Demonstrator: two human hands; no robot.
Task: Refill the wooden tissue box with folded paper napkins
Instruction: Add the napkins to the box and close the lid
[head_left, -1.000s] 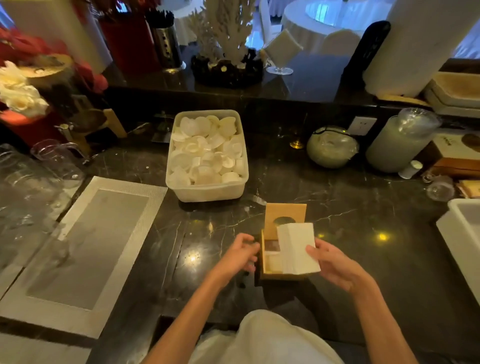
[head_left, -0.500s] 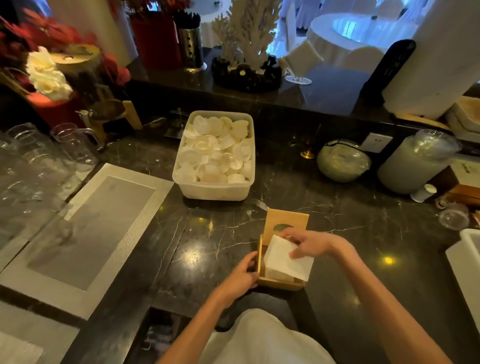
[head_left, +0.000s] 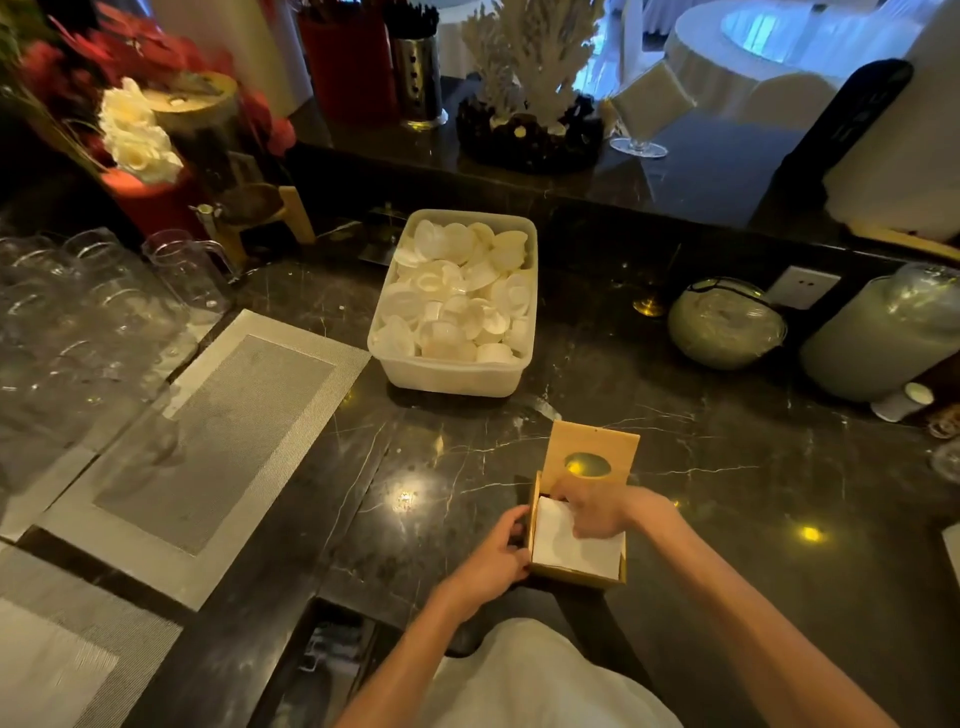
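Observation:
The wooden tissue box (head_left: 576, 576) stands on the dark marble counter close to me, its hinged lid (head_left: 592, 446) with an oval hole raised at the far side. A stack of white folded napkins (head_left: 569, 548) lies flat inside and fills the box. My right hand (head_left: 592, 512) rests on the far part of the stack, fingers bent down onto the paper near the lid. My left hand (head_left: 493, 558) grips the box's left wall.
A white plastic tub (head_left: 457, 374) of pale shells sits beyond the box. Woven placemats (head_left: 202, 431) and clear glasses (head_left: 78, 312) lie to the left. Glass jars (head_left: 727, 322) stand at the right, a raised ledge with decor behind.
The napkin stack went from held upright in my right hand to lying flat inside the box. My left hand moved onto the box's left wall.

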